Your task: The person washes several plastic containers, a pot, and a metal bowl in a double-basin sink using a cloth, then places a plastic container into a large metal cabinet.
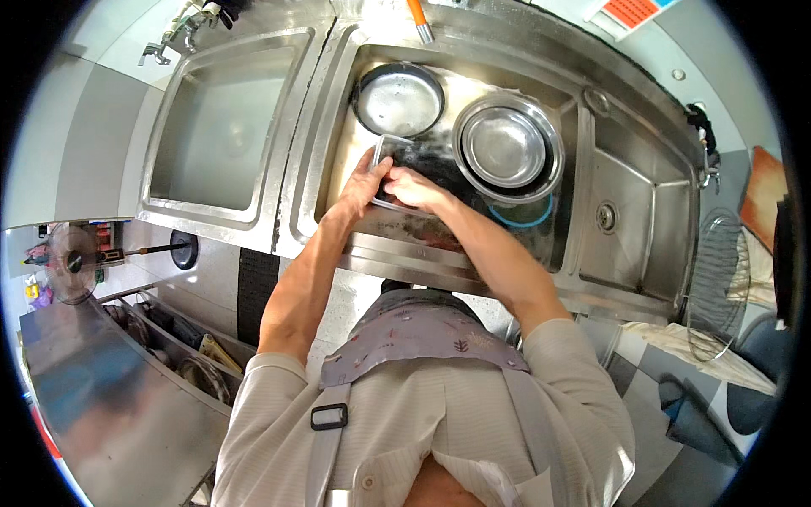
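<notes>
My left hand (364, 184) grips the left rim of a clear rectangular container (381, 151) in the middle basin of a steel sink. Inside its near left part is my right hand (405, 188), fingers bent; whether they hold something is hidden. Dark surface shows through and around the container. Behind it lies a round metal pan (399, 101) with a dark rim. To the right, a steel bowl (504, 147) sits within a larger steel bowl (555, 152). A blue-rimmed round item (523, 224) shows partly below the bowls.
At the left, a basin (222, 127) holds cloudy liquid. The right basin (618, 247) has a drain. An orange hose (418, 19) with a metal end hangs over the back edge. A steel counter (120, 405) and a fan (75, 261) stand at the lower left.
</notes>
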`<state>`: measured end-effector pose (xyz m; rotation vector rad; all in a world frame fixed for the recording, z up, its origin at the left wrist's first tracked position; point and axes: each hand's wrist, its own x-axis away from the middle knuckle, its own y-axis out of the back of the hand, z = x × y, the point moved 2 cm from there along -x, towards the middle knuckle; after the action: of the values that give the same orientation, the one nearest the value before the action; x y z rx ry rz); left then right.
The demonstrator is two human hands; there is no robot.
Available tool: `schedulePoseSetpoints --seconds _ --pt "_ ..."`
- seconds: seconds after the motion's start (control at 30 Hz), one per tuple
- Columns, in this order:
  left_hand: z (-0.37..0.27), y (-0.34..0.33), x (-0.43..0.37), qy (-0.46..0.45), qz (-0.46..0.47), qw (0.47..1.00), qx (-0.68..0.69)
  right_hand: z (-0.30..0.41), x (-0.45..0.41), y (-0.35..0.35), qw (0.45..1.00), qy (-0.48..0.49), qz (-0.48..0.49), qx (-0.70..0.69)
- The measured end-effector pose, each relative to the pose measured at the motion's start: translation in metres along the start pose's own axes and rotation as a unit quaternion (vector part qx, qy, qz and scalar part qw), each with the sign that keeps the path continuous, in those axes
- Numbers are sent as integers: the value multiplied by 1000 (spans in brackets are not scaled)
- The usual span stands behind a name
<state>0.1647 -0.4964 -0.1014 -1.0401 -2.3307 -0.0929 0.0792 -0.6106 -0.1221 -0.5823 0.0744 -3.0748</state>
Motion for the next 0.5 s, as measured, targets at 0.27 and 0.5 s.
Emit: schedulePoseSetpoints --seconds 0.27,0.5 --pt "-24 -3 12 10 -31 992 -119 20 16 11 810 105 20 576" --pt "-29 3 16 90 -26 991 -99 17 10 8 813 8 18 582"
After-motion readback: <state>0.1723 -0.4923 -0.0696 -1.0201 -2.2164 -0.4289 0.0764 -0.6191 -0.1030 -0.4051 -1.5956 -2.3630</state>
